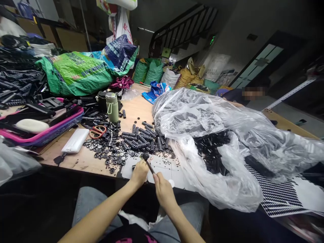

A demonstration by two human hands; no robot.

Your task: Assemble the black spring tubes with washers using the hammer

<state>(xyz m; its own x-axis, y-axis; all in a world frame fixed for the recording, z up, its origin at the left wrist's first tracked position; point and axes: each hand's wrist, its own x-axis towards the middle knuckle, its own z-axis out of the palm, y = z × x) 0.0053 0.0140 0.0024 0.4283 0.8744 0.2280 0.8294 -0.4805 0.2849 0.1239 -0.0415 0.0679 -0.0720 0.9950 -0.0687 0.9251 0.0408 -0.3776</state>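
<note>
My right hand (pixel 164 189) is closed around the dark handle of a small hammer (pixel 150 166). The hammer's rounded dark head lies right at the fingertips of my left hand (pixel 139 172). Those left fingers are pinched together near the table's front edge; what they hold is hidden. Beyond both hands lies a heap of black-and-white patterned cylinders (pixel 139 140). To its left are many small black discs (pixel 100 148), loosely scattered. Tiny dark bits (pixel 168 161) are strewn over a pale sheet (pixel 162 168) just past my hands.
A large clear plastic bag (pixel 192 111) with black parts (pixel 212 152) covers the right side. Leftward are orange-handled scissors (pixel 98 131), a white power bank (pixel 76 141), a green flask (pixel 112 108) and a pink basket (pixel 32 137). Another person (pixel 243 96) sits behind the bag.
</note>
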